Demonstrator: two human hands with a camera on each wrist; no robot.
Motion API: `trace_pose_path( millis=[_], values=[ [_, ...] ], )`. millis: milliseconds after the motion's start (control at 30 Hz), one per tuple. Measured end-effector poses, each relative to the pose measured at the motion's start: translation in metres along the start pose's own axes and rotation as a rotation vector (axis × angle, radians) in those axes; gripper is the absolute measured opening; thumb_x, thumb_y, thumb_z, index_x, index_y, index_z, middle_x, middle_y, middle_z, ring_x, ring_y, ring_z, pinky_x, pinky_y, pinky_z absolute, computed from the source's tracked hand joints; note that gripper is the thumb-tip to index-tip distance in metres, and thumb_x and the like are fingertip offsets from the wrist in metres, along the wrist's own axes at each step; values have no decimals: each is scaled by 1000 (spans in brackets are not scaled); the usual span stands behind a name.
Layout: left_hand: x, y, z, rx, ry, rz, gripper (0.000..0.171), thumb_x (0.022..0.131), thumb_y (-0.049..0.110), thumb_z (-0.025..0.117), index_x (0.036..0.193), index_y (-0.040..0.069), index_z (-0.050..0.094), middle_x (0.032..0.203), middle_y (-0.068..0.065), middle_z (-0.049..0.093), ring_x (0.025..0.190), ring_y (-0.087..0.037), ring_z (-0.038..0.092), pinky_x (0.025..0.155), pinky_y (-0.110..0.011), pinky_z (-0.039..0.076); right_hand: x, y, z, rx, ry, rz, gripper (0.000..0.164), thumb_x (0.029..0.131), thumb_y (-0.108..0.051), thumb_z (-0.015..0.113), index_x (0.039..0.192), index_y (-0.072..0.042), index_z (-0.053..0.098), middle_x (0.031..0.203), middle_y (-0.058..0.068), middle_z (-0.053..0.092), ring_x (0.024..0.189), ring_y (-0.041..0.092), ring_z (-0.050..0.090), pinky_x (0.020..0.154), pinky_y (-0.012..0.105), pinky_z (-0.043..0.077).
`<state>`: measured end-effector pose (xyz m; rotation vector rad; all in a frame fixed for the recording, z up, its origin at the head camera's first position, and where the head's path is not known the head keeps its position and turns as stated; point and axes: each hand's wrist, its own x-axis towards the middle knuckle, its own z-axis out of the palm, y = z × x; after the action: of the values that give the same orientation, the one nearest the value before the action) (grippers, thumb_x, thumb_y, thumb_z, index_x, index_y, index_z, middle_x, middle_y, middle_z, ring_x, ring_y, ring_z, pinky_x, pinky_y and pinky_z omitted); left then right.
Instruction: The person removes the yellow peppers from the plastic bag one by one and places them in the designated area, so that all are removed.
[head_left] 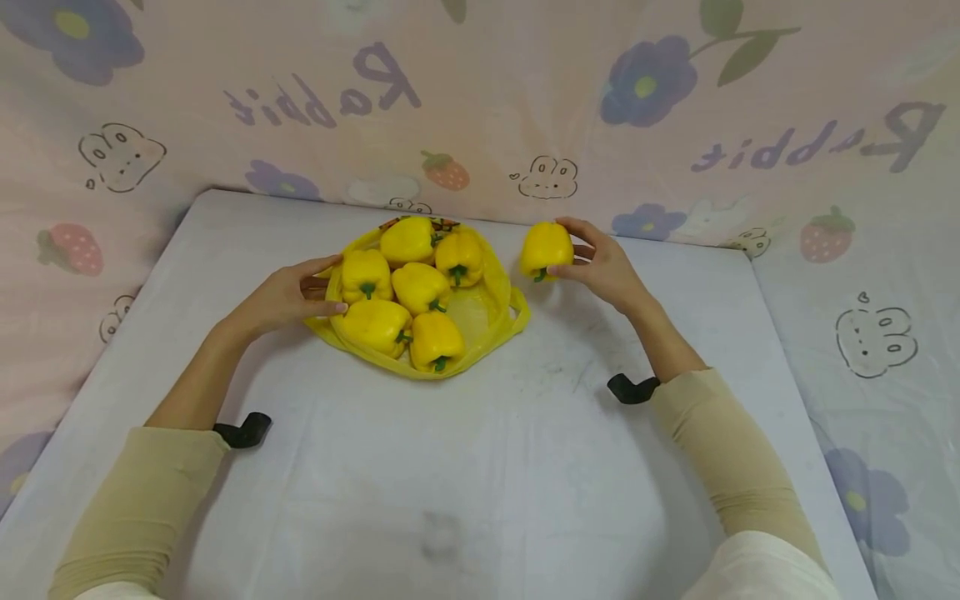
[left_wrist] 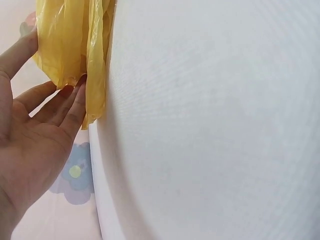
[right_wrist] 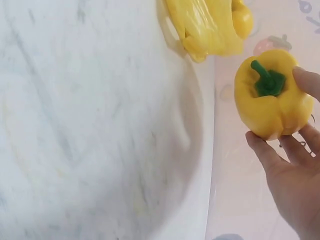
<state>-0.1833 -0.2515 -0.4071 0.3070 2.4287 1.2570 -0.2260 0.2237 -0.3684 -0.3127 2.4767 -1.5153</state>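
A yellow plastic bag (head_left: 498,287) lies spread with its mouth upward near the back of the table, and several yellow bell peppers (head_left: 422,287) with green stems sit inside it. My left hand (head_left: 281,296) holds the bag's left rim between thumb and fingers; in the left wrist view the fingertips (left_wrist: 77,100) touch the thin plastic (left_wrist: 62,40). To the right of the bag, my right hand (head_left: 611,271) grips a single yellow bell pepper (head_left: 545,248), apart from the bag. Its green stem (right_wrist: 270,82) faces the right wrist camera.
The white table (head_left: 480,467) has faint grey smudges. A handle loop (head_left: 520,310) sticks out at the bag's right side. A printed cloth (head_left: 480,100) hangs behind the table's back edge. Black wrist mounts (head_left: 246,431) jut inward from both sleeves.
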Motion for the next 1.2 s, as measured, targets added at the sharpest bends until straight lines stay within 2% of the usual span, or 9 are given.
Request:
trace_pose_path(
  millis=[133, 333, 567, 733, 900, 1000, 1200],
  values=[
    [-1, 0, -1, 3, 2, -7, 88, 88, 32, 77, 158, 16, 27, 159, -14, 32, 137, -39, 43, 108, -53, 40, 7, 11, -7, 1, 23, -8, 78, 87, -11, 78, 153, -15, 37, 159, 5, 33, 135, 34, 45, 109, 44, 43],
    [-1, -1, -2, 13, 7, -3, 87, 88, 33, 77, 158, 15, 28, 159, -13, 32, 137, -39, 43, 108, -53, 40, 10, 17, -14, 16, 59, 1, 76, 87, -13, 78, 152, -19, 39, 157, 2, 35, 135, 31, 45, 109, 44, 43],
    [1, 0, -2, 4, -8, 0, 87, 89, 27, 76, 158, 13, 26, 158, -17, 32, 136, -41, 43, 108, -54, 40, 9, 21, -21, -3, 101, 6, 76, 88, -16, 78, 153, -19, 38, 156, 6, 37, 133, 32, 48, 107, 44, 44],
    [3, -3, -2, 15, -13, -19, 88, 89, 29, 77, 159, 14, 25, 157, -19, 34, 135, -41, 44, 107, -54, 41, 12, 28, -23, 31, 112, -35, 75, 88, -12, 76, 153, -15, 38, 152, 8, 40, 129, 32, 50, 103, 34, 48],
    [2, -3, -2, -2, -19, -14, 87, 89, 28, 76, 159, 13, 25, 157, -19, 34, 135, -40, 44, 107, -54, 41, 17, 36, -26, 50, 120, -28, 75, 89, -14, 75, 154, -18, 38, 152, 6, 39, 130, 31, 49, 100, 28, 49],
    [1, -3, -2, -9, -20, -7, 87, 89, 26, 76, 158, 12, 26, 157, -18, 34, 136, -40, 43, 107, -53, 41, 20, 40, -27, 66, 120, -24, 74, 90, -15, 75, 154, -18, 38, 153, 5, 38, 131, 31, 48, 100, 28, 48],
    [3, -4, -3, 15, -24, 2, 88, 89, 27, 77, 158, 11, 26, 160, -16, 30, 138, -41, 40, 110, -54, 37, 25, 49, -31, 70, 101, 17, 74, 91, -19, 74, 155, -20, 36, 158, 5, 35, 133, 32, 46, 110, 39, 42]
  ],
)
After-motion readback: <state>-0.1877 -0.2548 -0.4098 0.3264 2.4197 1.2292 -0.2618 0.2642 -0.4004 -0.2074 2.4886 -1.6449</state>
